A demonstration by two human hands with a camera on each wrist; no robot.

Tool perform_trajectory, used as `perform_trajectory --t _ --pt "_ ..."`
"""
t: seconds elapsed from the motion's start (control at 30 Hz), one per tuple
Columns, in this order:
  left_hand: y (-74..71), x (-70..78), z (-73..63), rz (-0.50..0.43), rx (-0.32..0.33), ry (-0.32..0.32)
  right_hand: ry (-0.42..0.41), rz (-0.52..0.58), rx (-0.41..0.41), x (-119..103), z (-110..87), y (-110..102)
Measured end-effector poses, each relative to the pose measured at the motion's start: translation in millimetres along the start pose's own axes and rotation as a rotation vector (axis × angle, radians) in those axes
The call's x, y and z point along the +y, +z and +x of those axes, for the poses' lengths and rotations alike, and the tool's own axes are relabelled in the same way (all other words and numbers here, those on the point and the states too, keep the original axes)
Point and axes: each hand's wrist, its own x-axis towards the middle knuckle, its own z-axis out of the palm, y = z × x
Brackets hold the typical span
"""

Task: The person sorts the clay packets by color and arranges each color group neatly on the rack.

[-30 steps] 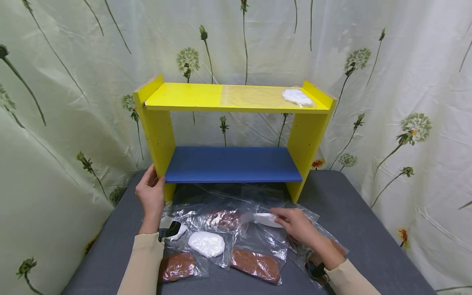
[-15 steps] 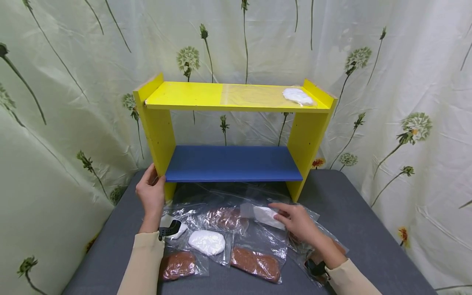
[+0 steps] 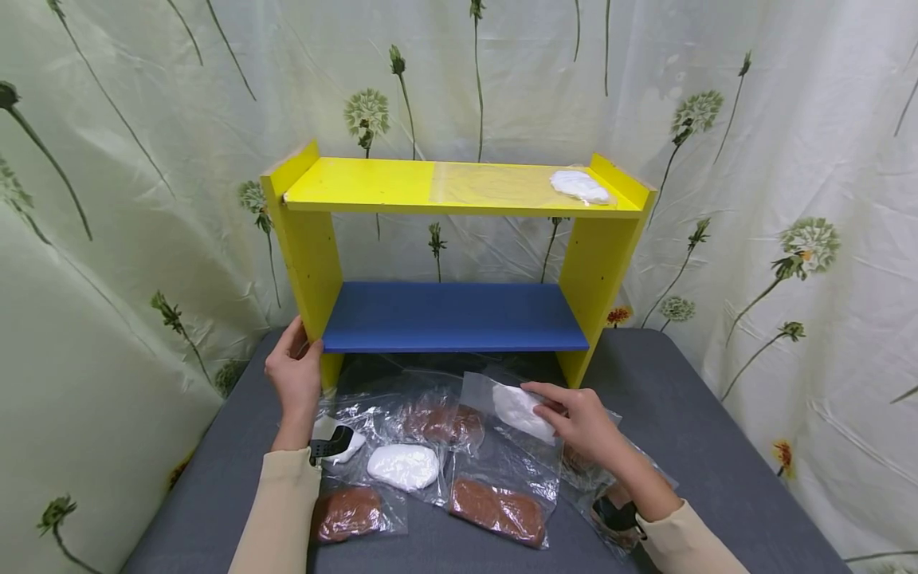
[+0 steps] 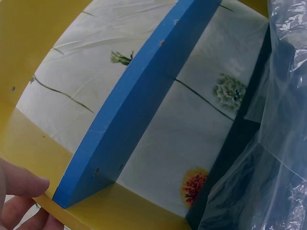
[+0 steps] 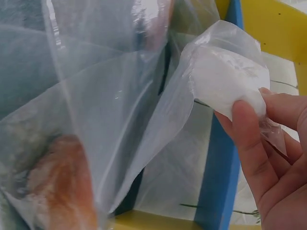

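Observation:
My left hand (image 3: 296,368) grips the front edge of the shelf unit's left yellow side panel (image 3: 308,255), beside the end of the blue shelf (image 3: 455,317). In the left wrist view the thumb (image 4: 26,182) lies on the inner face and the other fingers go behind the edge. My right hand (image 3: 581,418) pinches a clear plastic bag with a flat white lump (image 3: 518,408) in it, raised over the other bags in front of the unit. Up close in the right wrist view, thumb and fingers squeeze one end of the white lump (image 5: 225,79).
Another bagged white lump (image 3: 579,186) lies on the yellow top shelf (image 3: 373,179), at its right end. Bagged brown slabs (image 3: 497,510) and white lumps (image 3: 404,467) cover the grey table (image 3: 724,478) before the unit. A floral curtain (image 3: 459,80) hangs behind.
My right hand has lifted and tilted the bagged white lump, so its flat face shows more and the bag's loose end stands higher. The left hand keeps its grip on the panel.

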Motion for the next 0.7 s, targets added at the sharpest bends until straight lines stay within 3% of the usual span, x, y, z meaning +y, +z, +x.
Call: perform_trajectory --t 0.47,0.7 --pt "-0.5 0.5 1.3 -0.025 0.003 0.015 -0.215 0.003 0.098 -23 14.0 -20" --pt "-0.8 1.6 0.5 -0.03 0.0 -0.002 -0.222 -0.022 0.12 -36 21.4 -28"
